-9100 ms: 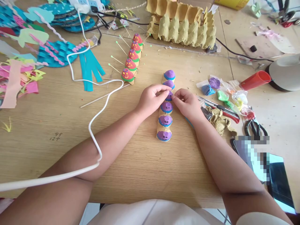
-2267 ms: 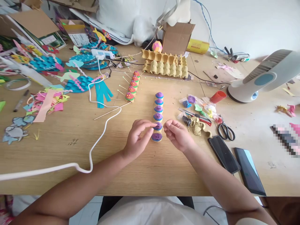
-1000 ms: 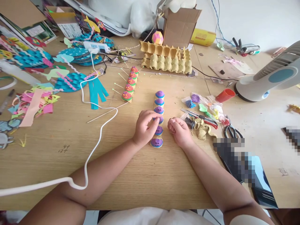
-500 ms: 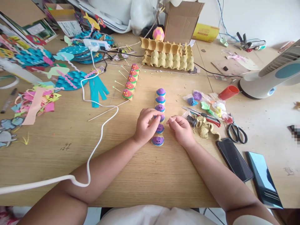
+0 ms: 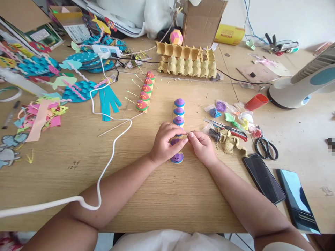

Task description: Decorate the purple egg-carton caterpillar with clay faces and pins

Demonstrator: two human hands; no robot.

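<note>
My left hand and my right hand meet fingertip to fingertip over a row of purple and blue clay-covered egg-carton cups. Thumb and index finger of each hand are pinched together; a tiny dark bit seems to lie between them, too small to name. The nearest cup carries a small dark smiling face, and dark dots mark a cup farther up. My left hand hides part of the row. To its left stands a finished-looking row of red and green cups with faces and pins beside it.
Bagged coloured clay, a utility knife, black scissors and two phones lie to the right. A white cable crosses on the left over my forearm. Egg cartons stand behind, paper scraps at left.
My hands have come together: the left moved slightly right, and its fingertips now meet those of the right. They cover more of the purple row's middle.
</note>
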